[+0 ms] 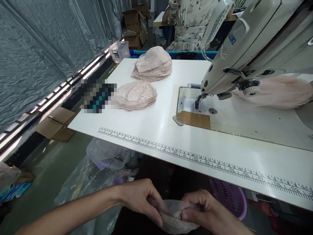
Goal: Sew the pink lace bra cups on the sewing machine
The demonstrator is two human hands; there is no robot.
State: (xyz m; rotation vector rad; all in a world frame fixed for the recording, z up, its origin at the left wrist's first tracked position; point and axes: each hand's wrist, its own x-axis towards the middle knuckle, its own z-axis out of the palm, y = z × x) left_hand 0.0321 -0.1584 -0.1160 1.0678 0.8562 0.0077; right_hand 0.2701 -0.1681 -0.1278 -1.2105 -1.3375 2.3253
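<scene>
Low in the head view, a pale cup-shaped piece of lace and sheer fabric [174,217] is held over my lap, below the table's front edge. My left hand [144,202] grips its left side, with the thumb in front and the fingers partly hidden behind the fabric. On the right side, my right hand [201,210] pinches it between thumb and bent fingers. On the table lie two stacks of similar pieces, a nearer lace stack [137,95] and a taller lace stack [153,63] behind it.
A white sewing machine [242,49] stands over the right of the white table [146,124], with peach fabric [276,91] behind it. A purple basket [230,197] sits under the table. Cardboard boxes [56,124] lie at left. Another person [190,26] is beyond the table.
</scene>
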